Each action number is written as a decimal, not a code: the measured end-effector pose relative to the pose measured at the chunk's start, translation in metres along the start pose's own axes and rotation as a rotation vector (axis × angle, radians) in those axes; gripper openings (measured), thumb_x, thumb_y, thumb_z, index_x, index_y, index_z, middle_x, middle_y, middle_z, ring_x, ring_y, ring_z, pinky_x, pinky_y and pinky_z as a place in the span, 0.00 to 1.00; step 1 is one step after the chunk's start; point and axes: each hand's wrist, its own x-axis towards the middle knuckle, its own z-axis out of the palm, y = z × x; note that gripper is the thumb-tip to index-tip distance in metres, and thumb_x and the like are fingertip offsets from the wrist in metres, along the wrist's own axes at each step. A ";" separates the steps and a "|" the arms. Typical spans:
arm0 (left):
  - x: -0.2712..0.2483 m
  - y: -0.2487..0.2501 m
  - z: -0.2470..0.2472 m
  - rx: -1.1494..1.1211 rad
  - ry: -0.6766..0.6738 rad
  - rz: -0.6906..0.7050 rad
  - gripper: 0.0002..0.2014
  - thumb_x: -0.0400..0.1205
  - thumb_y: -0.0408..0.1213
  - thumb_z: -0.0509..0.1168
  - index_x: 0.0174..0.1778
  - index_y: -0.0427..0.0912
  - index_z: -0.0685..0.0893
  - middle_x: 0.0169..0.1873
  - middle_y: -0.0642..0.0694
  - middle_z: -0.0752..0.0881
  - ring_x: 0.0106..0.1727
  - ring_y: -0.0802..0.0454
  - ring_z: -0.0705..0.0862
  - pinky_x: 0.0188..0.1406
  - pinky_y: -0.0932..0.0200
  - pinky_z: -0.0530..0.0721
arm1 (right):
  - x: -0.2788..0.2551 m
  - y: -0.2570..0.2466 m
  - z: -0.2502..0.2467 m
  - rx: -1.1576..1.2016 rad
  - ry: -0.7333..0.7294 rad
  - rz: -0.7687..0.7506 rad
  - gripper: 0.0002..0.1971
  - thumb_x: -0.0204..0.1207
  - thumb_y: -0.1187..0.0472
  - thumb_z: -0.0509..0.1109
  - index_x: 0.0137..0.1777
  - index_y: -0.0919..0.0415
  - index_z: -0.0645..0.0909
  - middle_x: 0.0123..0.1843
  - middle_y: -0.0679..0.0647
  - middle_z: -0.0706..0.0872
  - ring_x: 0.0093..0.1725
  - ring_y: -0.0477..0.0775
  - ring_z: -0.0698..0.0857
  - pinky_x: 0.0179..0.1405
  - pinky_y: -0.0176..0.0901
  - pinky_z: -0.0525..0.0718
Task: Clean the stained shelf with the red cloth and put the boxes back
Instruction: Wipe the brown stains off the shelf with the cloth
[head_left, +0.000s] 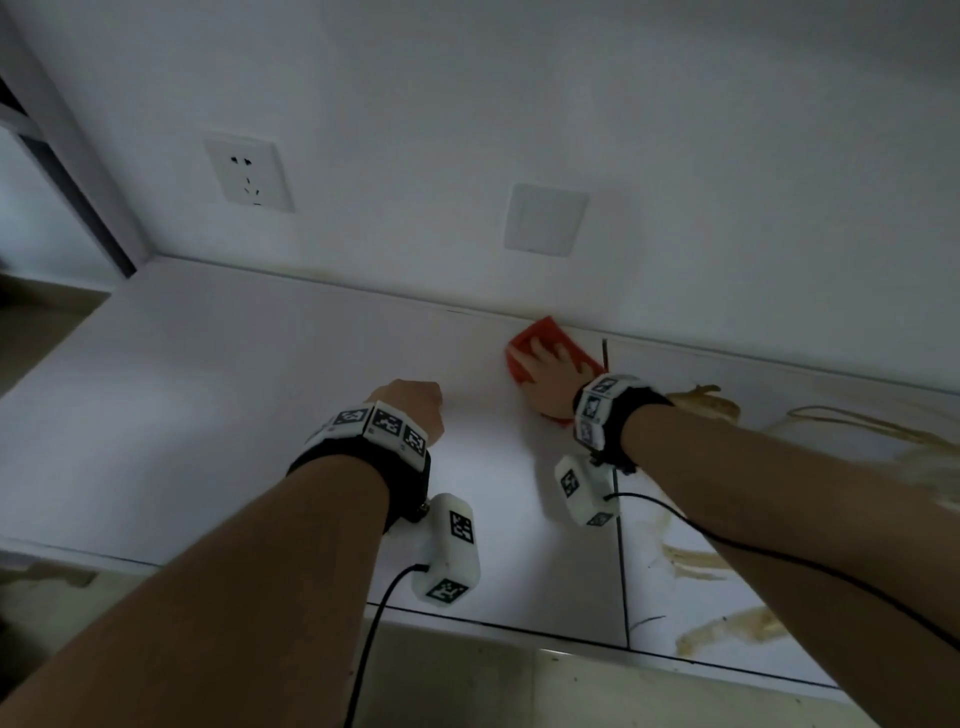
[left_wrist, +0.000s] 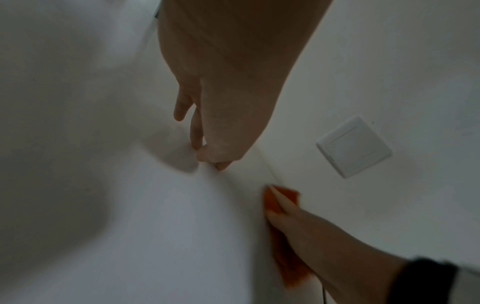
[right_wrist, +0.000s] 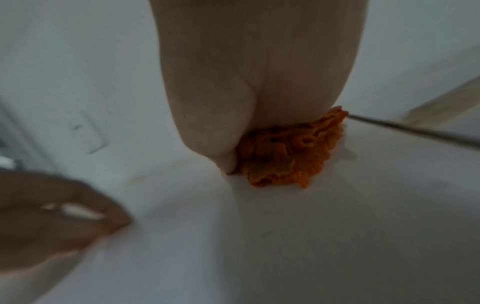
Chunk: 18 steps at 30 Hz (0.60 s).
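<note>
The red cloth (head_left: 551, 349) is pressed flat on the white shelf (head_left: 218, 395), by the wall, under the straight fingers (head_left: 545, 347) of the right hand (head_left: 551, 375), so dirt is rubbed off. The left hand (head_left: 411, 410) is rested beside it, fingers curled, holding nothing. Brown stains (head_left: 727, 631) are left at the right.

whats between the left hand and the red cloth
Only bare white shelf separates the left hand from the red cloth; the head view shows it.

head view looks down from above onto the shelf (head_left: 218, 395) and back wall, wrist views close above it, facing its back edge, all sharing the red cloth (head_left: 550, 338)
</note>
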 end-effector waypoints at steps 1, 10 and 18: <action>-0.001 0.000 0.000 -0.002 0.001 -0.002 0.23 0.81 0.30 0.55 0.74 0.44 0.73 0.70 0.41 0.78 0.69 0.40 0.78 0.69 0.51 0.78 | 0.000 -0.015 0.003 -0.022 -0.006 -0.071 0.28 0.86 0.50 0.49 0.83 0.44 0.43 0.86 0.49 0.42 0.84 0.63 0.44 0.80 0.66 0.49; -0.009 -0.003 0.002 -0.066 -0.020 -0.005 0.26 0.79 0.29 0.55 0.75 0.45 0.72 0.71 0.40 0.77 0.69 0.40 0.78 0.69 0.50 0.79 | 0.004 -0.032 -0.003 -0.052 -0.010 -0.171 0.26 0.87 0.50 0.46 0.83 0.42 0.44 0.86 0.47 0.43 0.84 0.59 0.45 0.80 0.62 0.50; -0.005 -0.012 0.001 -0.135 -0.031 0.022 0.28 0.79 0.27 0.55 0.77 0.49 0.70 0.73 0.44 0.75 0.72 0.43 0.76 0.72 0.51 0.76 | -0.002 0.017 -0.010 0.016 -0.050 0.098 0.28 0.87 0.53 0.47 0.84 0.47 0.41 0.86 0.54 0.40 0.84 0.68 0.44 0.80 0.61 0.48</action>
